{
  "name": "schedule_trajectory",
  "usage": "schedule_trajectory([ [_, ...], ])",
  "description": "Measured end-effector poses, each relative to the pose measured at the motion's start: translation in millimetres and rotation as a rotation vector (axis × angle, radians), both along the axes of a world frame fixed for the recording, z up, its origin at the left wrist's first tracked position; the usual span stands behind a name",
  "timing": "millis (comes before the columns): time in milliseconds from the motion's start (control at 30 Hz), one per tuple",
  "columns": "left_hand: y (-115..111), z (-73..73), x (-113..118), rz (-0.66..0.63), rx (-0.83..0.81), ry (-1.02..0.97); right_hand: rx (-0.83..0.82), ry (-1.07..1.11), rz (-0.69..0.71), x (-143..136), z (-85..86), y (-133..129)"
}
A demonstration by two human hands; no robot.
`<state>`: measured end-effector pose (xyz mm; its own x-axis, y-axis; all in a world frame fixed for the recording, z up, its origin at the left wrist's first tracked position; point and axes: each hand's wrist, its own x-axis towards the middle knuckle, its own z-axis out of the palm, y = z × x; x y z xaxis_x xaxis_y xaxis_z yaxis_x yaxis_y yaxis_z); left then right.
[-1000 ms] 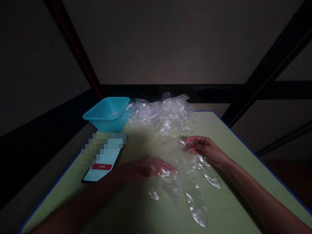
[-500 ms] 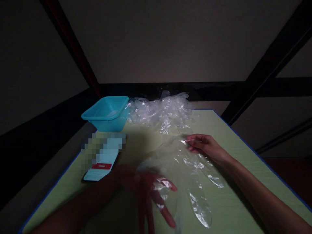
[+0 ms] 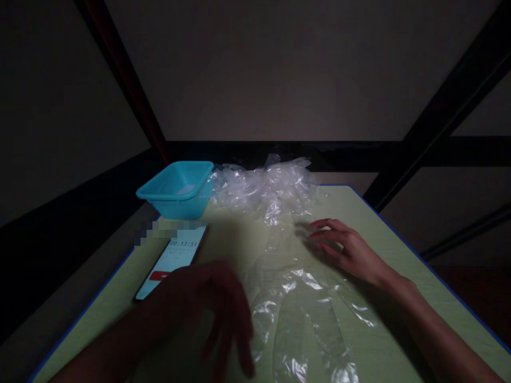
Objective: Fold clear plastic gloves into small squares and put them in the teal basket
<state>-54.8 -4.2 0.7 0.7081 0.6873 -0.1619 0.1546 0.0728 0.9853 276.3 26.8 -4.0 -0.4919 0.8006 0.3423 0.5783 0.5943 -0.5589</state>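
L hand is blurry & dim, hiding the phone's btm R part & some of its red bar; can't tell if it touches the glove. Pixel blocks mask the phone's top L. Text under its timer: too small. Glove's fingertips, both forearms & table's near edge run off btm. Pale bit in tub: unclear. Pile count: can't tell.

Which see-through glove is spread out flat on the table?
The clear plastic glove nearest you, with its fingers pointing your way. The other clear plastic gloves are bunched in a crumpled pile at the back, beside the turquoise plastic tub.
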Motion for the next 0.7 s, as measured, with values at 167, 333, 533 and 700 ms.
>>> schedule_trajectory([
  [167,-23.0,9.2,46.6,0.021,0.270,0.204,-0.190,-0.108,0.304,-12.1,0.8,-8.3],
  [333,-30.9,-0.5,71.8,0.022,0.593,0.417,-0.240,-0.128,0.276,-14.1,-3.0,-10.1],
  [533,-20.6,-4.9,67.0,-0.009,0.814,0.533,-0.172,-0.198,0.187,-9.1,3.9,-9.6],
  [700,-15.6,-2.9,57.6,-0.017,0.930,0.566,-0.158,-0.270,0.144,-9.9,7.1,-12.0],
])
